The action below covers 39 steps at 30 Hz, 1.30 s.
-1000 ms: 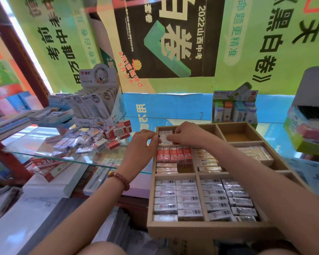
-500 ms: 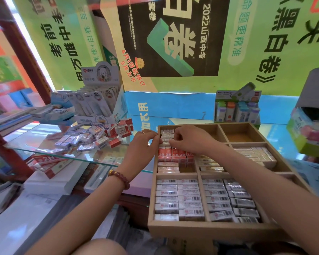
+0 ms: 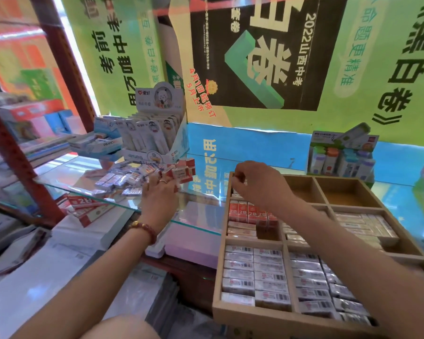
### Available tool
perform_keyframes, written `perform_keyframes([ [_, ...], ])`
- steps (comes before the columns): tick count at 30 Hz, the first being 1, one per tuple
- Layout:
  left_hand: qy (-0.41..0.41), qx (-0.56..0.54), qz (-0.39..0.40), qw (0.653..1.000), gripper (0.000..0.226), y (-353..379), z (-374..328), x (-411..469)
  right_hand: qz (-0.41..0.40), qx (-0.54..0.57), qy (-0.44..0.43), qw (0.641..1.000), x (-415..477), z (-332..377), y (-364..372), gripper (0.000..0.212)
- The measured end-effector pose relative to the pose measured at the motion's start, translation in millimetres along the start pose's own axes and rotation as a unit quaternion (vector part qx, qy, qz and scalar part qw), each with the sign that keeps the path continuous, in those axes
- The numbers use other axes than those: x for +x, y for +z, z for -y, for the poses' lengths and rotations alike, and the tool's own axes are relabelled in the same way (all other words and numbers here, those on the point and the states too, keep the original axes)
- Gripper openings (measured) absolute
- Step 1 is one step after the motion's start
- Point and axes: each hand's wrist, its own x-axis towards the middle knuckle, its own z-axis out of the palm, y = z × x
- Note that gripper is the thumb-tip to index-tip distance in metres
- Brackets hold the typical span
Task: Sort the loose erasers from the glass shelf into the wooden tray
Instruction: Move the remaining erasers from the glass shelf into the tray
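The far-left compartment of the wooden tray (image 3: 255, 316) is largely covered by the right hand (image 3: 257, 184), and what lies under its fingertips cannot be made out. The tray's right edge is cut off by the frame, and the right forearm hides part of the middle compartments. The loose erasers (image 3: 130, 177) are blurred, so their printing cannot be read.

Below the right wrist, a row of red 2B erasers (image 3: 247, 211) is stood on edge, with cream erasers laid flat just in front of it. Nearer the body, two compartments are packed with white barcoded erasers (image 3: 255, 272). To the right of the forearm, pale wrapped erasers (image 3: 362, 223) are stacked. Bare wood is shown in the two compartments just right of the right hand.

The loose erasers are heaped on the glass shelf (image 3: 83, 189), directly ahead of the left hand (image 3: 158, 194); red-and-white erasers (image 3: 184, 171) are seen just right of its fingertips. The left fingers are held fairly straight and spread, their tips touching the heap. A beaded bracelet (image 3: 145, 228) is worn on that wrist. The right fingers are curled downward with thumb and fingertips drawn close together; whether an eraser is pinched cannot be told.
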Motion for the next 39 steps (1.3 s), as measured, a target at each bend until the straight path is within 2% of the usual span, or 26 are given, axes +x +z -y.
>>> perform_keyframes([
  [4,-0.022,-0.081,-0.02,0.996,0.025,8.5,8.1,-8.6,0.011,0.031,-0.017,0.999,14.2,20.2,17.4,0.014],
  [7,-0.042,-0.16,-0.019,0.986,0.022,10.9,12.3,-10.4,0.071,0.009,-0.017,0.997,31.7,33.8,35.9,0.027],
  [11,-0.023,-0.183,-0.035,0.982,0.021,18.5,19.3,-8.8,0.155,0.0,-0.006,0.988,70.9,48.1,64.4,0.046],
  [13,-0.01,-0.193,-0.059,0.979,0.02,21.4,20.8,-8.5,0.138,0.024,0.007,0.99,89.7,55.6,80.0,0.046],
  [16,-0.012,-0.194,-0.082,0.978,0.016,25.7,21.4,-8.6,0.076,-0.001,0.019,0.997,111.6,65.8,98.9,0.04],
  [24,-0.026,-0.188,-0.155,0.97,0.022,28.1,17.9,-11.9,0.054,-0.038,0.017,0.998,118.8,71.8,102.1,0.021],
  [28,-0.043,-0.177,-0.134,0.974,0.018,24.0,17.7,-13.6,0.08,0.054,0.068,0.993,105.6,67.8,88.8,0.015],
  [31,-0.079,-0.215,-0.085,0.97,0.024,14.5,18.9,-15.0,0.135,0.229,0.143,0.954,94.4,66.2,79.6,0.017],
  [33,-0.133,-0.345,-0.047,0.928,0.023,5.3,16.1,-11.6,0.186,0.32,0.204,0.906,82.5,68.5,67.3,0.007],
  [35,-0.179,-0.515,-0.011,0.839,0.02,-7.8,7.1,-7.0,0.234,0.373,0.211,0.873,69.6,71.1,53.8,0.007],
  [37,-0.187,-0.612,0.017,0.768,0.024,-23.4,-8.0,-6.9,0.233,0.391,0.202,0.867,58.1,72.6,41.8,0.013],
  [39,-0.18,-0.681,0.049,0.708,0.029,-38.4,-24.8,-6.9,0.189,0.395,0.201,0.876,49.4,73.5,27.6,0.013],
])
